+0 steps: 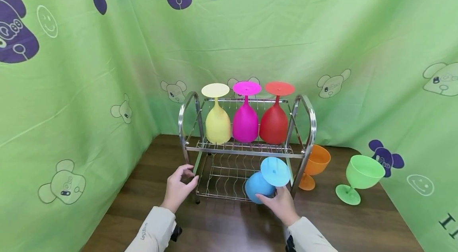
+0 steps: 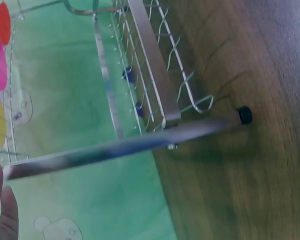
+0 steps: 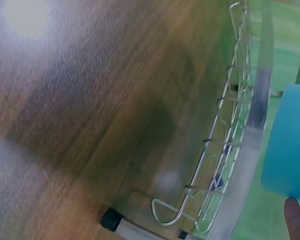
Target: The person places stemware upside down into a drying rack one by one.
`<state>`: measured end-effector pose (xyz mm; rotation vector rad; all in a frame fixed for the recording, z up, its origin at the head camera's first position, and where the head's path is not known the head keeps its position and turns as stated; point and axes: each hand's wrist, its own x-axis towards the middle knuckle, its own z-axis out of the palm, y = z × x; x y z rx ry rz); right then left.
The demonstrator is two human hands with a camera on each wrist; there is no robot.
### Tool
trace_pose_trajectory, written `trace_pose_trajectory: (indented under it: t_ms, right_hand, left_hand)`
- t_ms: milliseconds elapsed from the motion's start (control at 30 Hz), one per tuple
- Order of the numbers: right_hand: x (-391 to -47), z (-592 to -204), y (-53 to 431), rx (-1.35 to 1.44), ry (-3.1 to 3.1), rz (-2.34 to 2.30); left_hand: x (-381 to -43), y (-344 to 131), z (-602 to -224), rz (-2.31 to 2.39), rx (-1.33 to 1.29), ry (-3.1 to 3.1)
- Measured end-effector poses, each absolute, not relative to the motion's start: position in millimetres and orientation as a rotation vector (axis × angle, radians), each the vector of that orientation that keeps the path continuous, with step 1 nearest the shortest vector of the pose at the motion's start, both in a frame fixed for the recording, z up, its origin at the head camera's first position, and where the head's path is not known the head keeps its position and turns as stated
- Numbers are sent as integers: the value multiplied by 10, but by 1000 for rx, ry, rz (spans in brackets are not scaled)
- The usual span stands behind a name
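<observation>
In the head view my right hand (image 1: 282,205) grips a blue goblet (image 1: 258,187), turned with its round foot up and tilted, at the right front of the rack's lower tier. The right wrist view shows the blue cup's bowl (image 3: 290,145) with fingertips against it. My left hand (image 1: 179,188) is beside the metal dish rack's (image 1: 247,150) left front post, fingers loosely curved and holding nothing. Yellow (image 1: 218,125), magenta (image 1: 245,124) and red (image 1: 274,125) goblets stand upside down in a row on the upper tier.
To the right of the rack, an orange goblet (image 1: 317,160) and a green goblet (image 1: 363,172) stand upright on the brown wooden table (image 1: 229,228). A green patterned cloth (image 1: 243,37) hangs behind and at both sides.
</observation>
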<state>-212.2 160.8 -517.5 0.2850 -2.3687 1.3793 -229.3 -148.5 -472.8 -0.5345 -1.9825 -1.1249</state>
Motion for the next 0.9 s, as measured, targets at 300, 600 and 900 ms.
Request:
trace_pose_trajectory:
  t_ms: [300, 600, 900]
  right_hand:
    - [-2236, -5166, 1595, 101, -2477, 1243]
    - [-2392, -5202, 1542, 23, -2502, 1244]
    - [-2578, -5285, 1536, -10, -2604, 1216]
  left_hand:
    - [-2319, -1614, -4656, -1255, -256, -2069]
    - [-2348, -1630, -4547, -1360, -190, -2186]
    - [-2384, -1588, -4489, -1415, -150, -2177]
